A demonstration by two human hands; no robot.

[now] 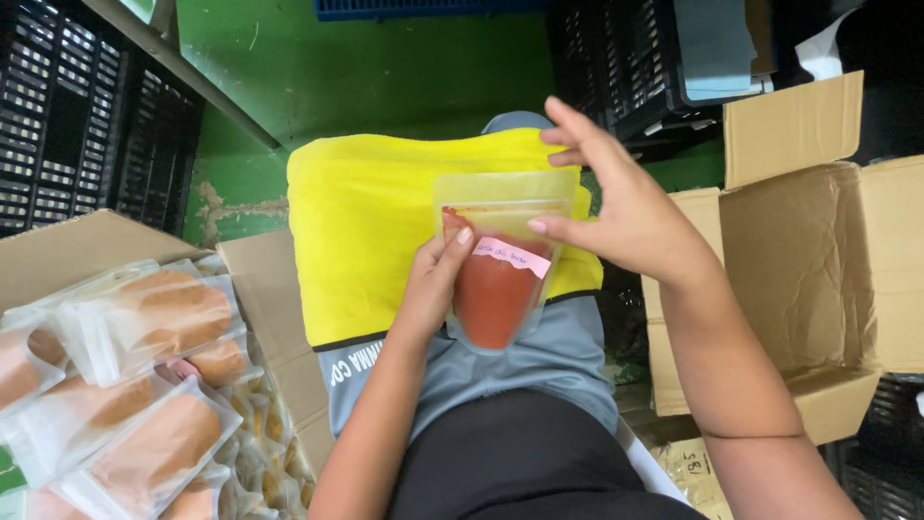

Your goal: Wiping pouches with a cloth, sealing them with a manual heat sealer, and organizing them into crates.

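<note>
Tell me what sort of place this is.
Probably a small packing or storage room: a cardboard box full of sealed powder pouches, an open carton and stacked black plastic crates on a green floor.

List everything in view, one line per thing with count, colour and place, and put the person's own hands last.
pouch of red powder: one, clear with a pink label, on the yellow cloth at centre
yellow cloth: one, yellow with a dark edge, across the person's lap
powder pouches: many, clear with orange-brown filling, piled in the box at lower left
left cardboard box: one, brown, lower left
open cardboard box: one, brown, at right, flaps up
black crates: several, black, upper left and upper right
blue crate: one, blue, top edge
floor: green, top centre
left hand: one, fingers on the pouch by the label
right hand: one, fingertips at the label's right end and the pouch top
</note>
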